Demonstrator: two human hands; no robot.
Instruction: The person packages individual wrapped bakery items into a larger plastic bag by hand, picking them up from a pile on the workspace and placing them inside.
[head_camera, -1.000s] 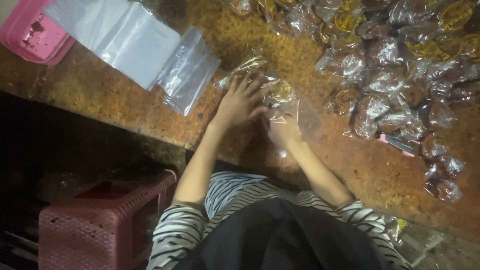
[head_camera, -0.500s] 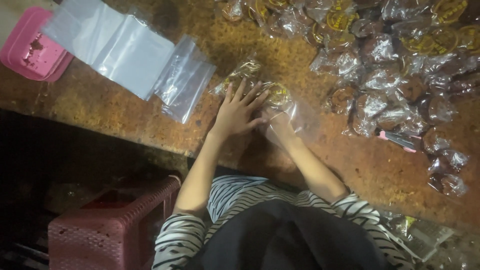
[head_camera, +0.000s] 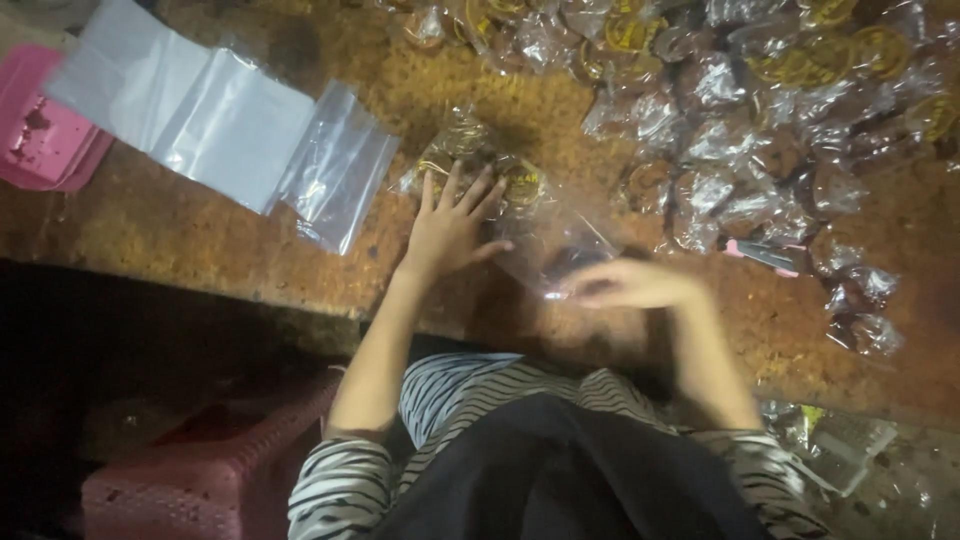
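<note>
My left hand (head_camera: 452, 228) lies flat with its fingers spread on a clear plastic bag (head_camera: 545, 235) on the brown table. The bag holds round wrapped snacks with yellow labels (head_camera: 470, 145). My right hand (head_camera: 628, 284) is blurred and sits at the bag's near right edge, fingers closed together on the plastic. Both sleeves are black-and-white striped.
A heap of the same wrapped snacks (head_camera: 760, 110) covers the table's far right. Flat empty clear bags (head_camera: 235, 140) lie at the far left beside a pink tray (head_camera: 40, 135). A pink-handled tool (head_camera: 765, 255) lies right of my hands. A pink stool (head_camera: 200, 470) stands below the table edge.
My right hand has slid to the right along the bag's near edge. My left hand has stayed pressed on the bag.
</note>
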